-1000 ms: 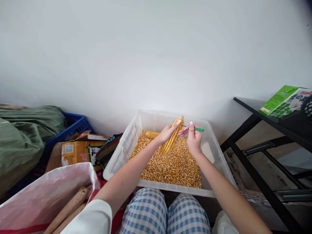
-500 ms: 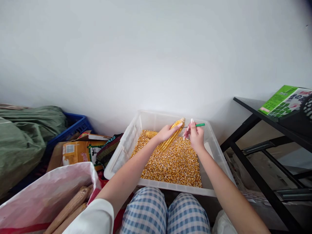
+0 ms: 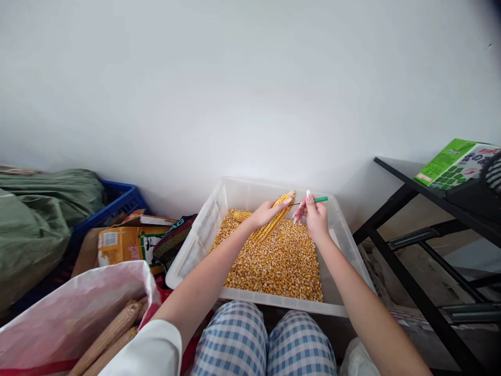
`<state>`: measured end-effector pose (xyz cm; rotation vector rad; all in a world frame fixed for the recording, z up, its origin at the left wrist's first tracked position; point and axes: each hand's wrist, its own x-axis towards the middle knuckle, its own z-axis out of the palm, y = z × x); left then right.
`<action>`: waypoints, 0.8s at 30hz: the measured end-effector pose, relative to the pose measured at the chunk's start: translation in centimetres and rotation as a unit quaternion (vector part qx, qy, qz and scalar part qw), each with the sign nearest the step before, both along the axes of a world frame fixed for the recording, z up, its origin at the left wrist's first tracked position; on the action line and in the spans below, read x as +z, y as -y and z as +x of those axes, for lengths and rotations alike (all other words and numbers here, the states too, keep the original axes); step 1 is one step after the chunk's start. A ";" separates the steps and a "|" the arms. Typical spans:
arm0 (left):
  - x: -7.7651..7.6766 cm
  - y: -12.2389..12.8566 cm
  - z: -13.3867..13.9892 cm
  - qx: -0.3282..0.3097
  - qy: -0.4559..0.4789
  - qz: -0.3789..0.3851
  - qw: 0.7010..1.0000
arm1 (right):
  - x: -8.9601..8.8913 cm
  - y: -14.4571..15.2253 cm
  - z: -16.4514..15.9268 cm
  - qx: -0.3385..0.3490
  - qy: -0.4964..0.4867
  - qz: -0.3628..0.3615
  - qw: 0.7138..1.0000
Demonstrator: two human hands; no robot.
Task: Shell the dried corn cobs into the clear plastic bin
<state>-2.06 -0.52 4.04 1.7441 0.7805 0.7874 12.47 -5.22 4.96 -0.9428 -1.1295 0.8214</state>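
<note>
My left hand (image 3: 266,213) is wrapped round a yellow corn cob (image 3: 276,216), which is tilted with its pale end up and to the right. In my right hand (image 3: 313,214) I pinch a screwdriver-like tool with a green handle (image 3: 321,199); its thin metal shaft reaches left to the cob near the upper end. Whether the tip is in the kernels is too small to tell. Below both hands, loose corn kernels (image 3: 274,266) fill much of a translucent plastic bin (image 3: 188,256). Another corn cob (image 3: 241,215) lies on the kernels, left of my left hand.
A white and red sack (image 3: 117,282) with bare cobs (image 3: 113,334) stands at the lower left. Beyond it are a yellow package (image 3: 119,245), a blue crate (image 3: 125,201) and green cloth (image 3: 43,209). To the right, a black metal frame (image 3: 415,266) carries a green box (image 3: 450,162).
Both hands hold nearly the same pose. The view has shifted very slightly, and the cob and tool keep their places relative to each other.
</note>
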 end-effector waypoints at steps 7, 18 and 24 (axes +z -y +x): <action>-0.3 -0.1 0.0 0.000 -0.001 0.030 1.000 | -0.4 0.0 -0.4 0.001 0.029 -0.006 1.000; -0.2 0.0 0.1 0.020 -0.046 0.091 0.995 | -0.9 -0.4 0.0 0.027 0.045 -0.030 0.998; -0.1 0.1 0.2 -0.004 -0.034 0.092 0.995 | -1.0 -0.5 0.2 0.054 0.047 -0.064 0.995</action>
